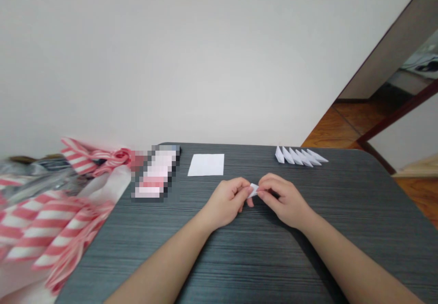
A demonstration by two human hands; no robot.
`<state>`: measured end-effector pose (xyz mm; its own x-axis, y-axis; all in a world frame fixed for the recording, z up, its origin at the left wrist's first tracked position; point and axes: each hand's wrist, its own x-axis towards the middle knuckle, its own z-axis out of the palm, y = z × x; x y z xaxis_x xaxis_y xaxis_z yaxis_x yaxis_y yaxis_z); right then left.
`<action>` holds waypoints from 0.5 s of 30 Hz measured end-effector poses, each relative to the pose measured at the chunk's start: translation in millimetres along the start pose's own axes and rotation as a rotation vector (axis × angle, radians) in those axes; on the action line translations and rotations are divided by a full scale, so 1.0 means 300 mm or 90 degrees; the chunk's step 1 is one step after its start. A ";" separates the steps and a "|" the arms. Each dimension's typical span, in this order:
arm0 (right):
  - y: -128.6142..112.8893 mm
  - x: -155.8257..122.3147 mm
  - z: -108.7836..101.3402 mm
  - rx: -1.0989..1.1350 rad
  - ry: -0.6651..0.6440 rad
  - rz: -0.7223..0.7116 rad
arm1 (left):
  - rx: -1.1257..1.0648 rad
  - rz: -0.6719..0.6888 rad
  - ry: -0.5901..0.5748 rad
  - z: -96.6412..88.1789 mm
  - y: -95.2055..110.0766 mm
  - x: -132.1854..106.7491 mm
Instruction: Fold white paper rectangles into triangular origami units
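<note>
The left hand point(226, 202) and right hand point(280, 201) are together mid-frame, clamped on a small folded white paper piece point(253, 190) above the dark worktop point(376, 190), with a row of folded paper units point(297, 156) at upper right and a white paper sheet point(205, 165) at upper centre.

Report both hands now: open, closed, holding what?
Left hand: closed, pinching a small folded white paper piece.
Right hand: closed, pinching the same piece.

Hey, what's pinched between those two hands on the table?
A small piece of folded white paper shows between the left hand and right hand; the fingers cover most of it, so its full shape cannot be seen.
</note>
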<state>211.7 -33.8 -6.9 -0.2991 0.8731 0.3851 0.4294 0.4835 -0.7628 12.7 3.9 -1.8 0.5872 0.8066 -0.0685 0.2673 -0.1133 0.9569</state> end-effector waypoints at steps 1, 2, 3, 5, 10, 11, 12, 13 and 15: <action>-0.001 -0.001 0.001 -0.003 0.005 0.007 | -0.001 0.003 0.000 0.000 0.001 0.000; -0.001 -0.001 0.003 -0.007 0.011 0.015 | -0.007 0.008 -0.001 0.000 0.002 -0.001; -0.001 -0.002 0.004 -0.011 0.017 0.023 | -0.019 0.012 -0.005 0.001 0.002 -0.002; -0.002 -0.001 0.006 -0.022 0.031 0.037 | -0.054 0.020 -0.018 0.002 0.001 -0.003; -0.009 0.005 0.005 -0.045 0.034 0.059 | -0.054 0.015 -0.018 0.005 -0.005 -0.005; -0.009 0.005 0.006 -0.045 0.034 0.060 | -0.045 0.011 -0.018 0.006 -0.005 -0.005; -0.007 0.003 0.008 -0.043 0.033 0.063 | -0.036 0.008 -0.019 0.005 -0.006 -0.004; -0.005 0.000 0.012 -0.037 0.036 0.069 | -0.027 0.007 -0.020 0.005 -0.006 -0.004; 0.004 -0.008 0.020 -0.008 0.041 0.093 | -0.008 0.006 -0.019 0.005 -0.008 -0.003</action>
<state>207.7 -35.8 -12.0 -0.1773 0.9362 0.3034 0.4746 0.3514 -0.8070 12.7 2.5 -4.5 0.6129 0.7873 -0.0676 0.2522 -0.1138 0.9610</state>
